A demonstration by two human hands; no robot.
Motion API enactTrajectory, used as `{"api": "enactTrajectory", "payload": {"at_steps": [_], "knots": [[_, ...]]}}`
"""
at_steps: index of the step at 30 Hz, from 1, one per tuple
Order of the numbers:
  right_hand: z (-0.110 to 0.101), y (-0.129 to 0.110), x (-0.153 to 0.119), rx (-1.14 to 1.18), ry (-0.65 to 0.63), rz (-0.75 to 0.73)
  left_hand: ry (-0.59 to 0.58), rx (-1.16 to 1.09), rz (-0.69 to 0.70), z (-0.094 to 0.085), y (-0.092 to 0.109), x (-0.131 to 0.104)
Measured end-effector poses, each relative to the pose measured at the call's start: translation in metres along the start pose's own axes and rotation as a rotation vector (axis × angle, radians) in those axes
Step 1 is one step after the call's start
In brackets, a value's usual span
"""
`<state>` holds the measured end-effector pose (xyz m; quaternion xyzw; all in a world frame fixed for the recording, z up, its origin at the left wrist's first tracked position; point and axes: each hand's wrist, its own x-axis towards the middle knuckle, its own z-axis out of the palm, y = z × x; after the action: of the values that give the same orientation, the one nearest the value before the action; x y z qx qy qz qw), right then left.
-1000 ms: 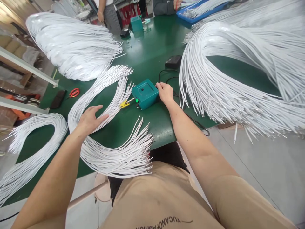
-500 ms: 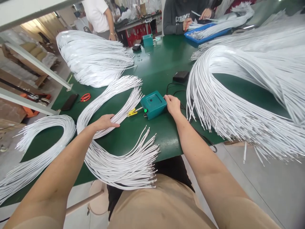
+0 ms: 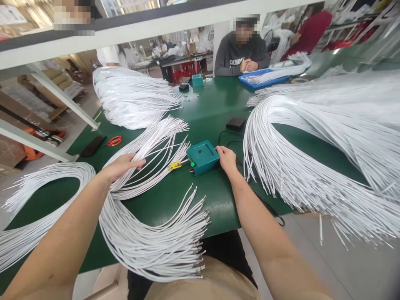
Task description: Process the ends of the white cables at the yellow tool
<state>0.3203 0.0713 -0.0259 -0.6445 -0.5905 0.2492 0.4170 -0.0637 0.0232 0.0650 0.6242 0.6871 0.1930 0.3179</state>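
Observation:
My left hand (image 3: 127, 163) is closed around part of a bundle of thin white cables (image 3: 162, 129), and several strands spread loosely to the right of it. A small teal box (image 3: 203, 157) stands on the green table, with a green button and a yellow clip (image 3: 175, 165) on a short rod at its left side. The fingers of my right hand (image 3: 227, 159) grip the right side of this box; the fingertips are partly hidden. Below the left hand, another fan of white cables (image 3: 156, 233) curves toward the table's front edge, its tips pointing right.
Large heaps of white cables (image 3: 281, 158) cover the right side; another pile (image 3: 131, 96) lies back left. Orange-handled scissors (image 3: 115, 141), a dark flat object (image 3: 93, 146) and a black pedal-like block (image 3: 236, 123) lie around. Across the table, a person sits by a blue tray (image 3: 254, 83).
My left hand has moved up and left, lifting some cables from the bundle so that strands spread apart. My right hand stays at the box. The view has tilted upward.

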Motion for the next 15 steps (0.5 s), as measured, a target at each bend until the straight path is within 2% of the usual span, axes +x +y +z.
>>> {"api": "enactTrajectory", "payload": {"at_steps": [5, 10, 13, 15], "knots": [[-0.001, 0.0, 0.001, -0.003, 0.0, 0.004, 0.048, -0.543, -0.025, -0.015, 0.013, 0.005], [-0.004, -0.001, 0.001, -0.006, -0.006, 0.01, 0.088, -1.027, 0.178, -0.046, 0.057, 0.011], [-0.006, -0.002, 0.002, 0.0, 0.0, 0.007, -0.03, -1.109, 0.254, -0.056, 0.081, 0.008], [-0.006, -0.002, 0.003, 0.01, 0.008, 0.003, -0.149, -1.077, 0.254, -0.048, 0.089, 0.0]]}}
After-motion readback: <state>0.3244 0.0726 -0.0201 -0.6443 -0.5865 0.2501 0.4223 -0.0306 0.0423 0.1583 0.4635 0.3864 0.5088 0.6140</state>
